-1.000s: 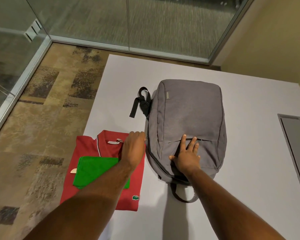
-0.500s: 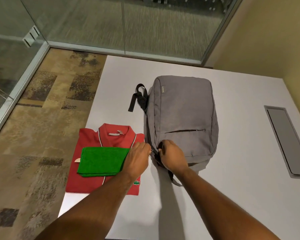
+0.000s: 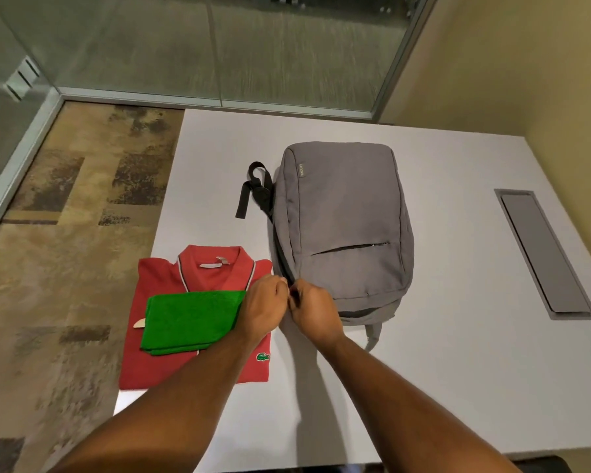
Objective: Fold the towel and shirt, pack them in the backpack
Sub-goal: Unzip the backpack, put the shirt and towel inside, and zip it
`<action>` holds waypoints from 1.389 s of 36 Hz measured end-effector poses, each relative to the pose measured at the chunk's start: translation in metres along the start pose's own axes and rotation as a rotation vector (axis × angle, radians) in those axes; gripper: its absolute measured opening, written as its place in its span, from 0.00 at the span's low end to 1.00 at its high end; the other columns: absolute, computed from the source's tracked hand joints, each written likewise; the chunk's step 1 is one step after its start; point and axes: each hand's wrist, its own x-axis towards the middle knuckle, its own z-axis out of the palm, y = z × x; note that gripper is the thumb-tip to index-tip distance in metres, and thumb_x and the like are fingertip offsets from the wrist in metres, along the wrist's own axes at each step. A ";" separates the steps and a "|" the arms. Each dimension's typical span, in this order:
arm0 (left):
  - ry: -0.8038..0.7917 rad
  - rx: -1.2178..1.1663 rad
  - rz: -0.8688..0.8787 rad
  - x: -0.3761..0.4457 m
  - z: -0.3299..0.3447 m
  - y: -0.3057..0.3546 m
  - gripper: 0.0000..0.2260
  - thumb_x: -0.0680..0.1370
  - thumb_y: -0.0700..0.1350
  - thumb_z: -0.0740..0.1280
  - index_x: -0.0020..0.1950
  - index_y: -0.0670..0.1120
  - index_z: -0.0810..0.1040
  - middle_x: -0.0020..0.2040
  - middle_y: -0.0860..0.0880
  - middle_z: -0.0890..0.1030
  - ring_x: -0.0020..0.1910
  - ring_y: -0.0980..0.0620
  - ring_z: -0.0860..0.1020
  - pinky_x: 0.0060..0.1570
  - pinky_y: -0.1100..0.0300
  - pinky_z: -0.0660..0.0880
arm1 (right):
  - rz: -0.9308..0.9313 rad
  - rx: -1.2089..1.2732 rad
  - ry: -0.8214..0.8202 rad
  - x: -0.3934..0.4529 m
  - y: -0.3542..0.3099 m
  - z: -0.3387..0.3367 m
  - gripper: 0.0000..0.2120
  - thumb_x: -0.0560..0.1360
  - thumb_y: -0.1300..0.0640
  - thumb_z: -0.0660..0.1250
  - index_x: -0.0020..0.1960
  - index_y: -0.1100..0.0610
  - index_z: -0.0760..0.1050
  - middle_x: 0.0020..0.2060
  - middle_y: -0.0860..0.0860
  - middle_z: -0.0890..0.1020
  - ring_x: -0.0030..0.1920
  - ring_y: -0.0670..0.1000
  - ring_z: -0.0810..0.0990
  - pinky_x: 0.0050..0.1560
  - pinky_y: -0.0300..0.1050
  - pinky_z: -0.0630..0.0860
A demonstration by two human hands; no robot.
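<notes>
Backpack point(image 3: 345, 220) one, shirt point(image 3: 171, 278) one, towel point(image 3: 188, 319) one, hands two.

The grey backpack point(image 3: 345, 220) carried a small sewn tab at its upper left seam; the tab point(image 3: 301, 170) bore the brand word "Lenovo", set sideways and only faintly legible. The red shirt point(image 3: 198, 268) carried a green crocodile emblem point(image 3: 263, 357) near its lower right corner, without legible lettering. A pale neck label point(image 3: 209, 265) sat inside the shirt collar; its print was too small to read. No numbers or signs were legible.
</notes>
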 end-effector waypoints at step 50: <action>-0.416 0.423 0.380 0.013 0.109 0.119 0.11 0.78 0.50 0.71 0.57 0.47 0.76 0.56 0.48 0.76 0.54 0.47 0.75 0.54 0.51 0.75 | 0.328 -0.018 0.301 -0.064 0.136 -0.085 0.05 0.82 0.58 0.58 0.48 0.55 0.71 0.41 0.47 0.68 0.37 0.50 0.73 0.36 0.44 0.68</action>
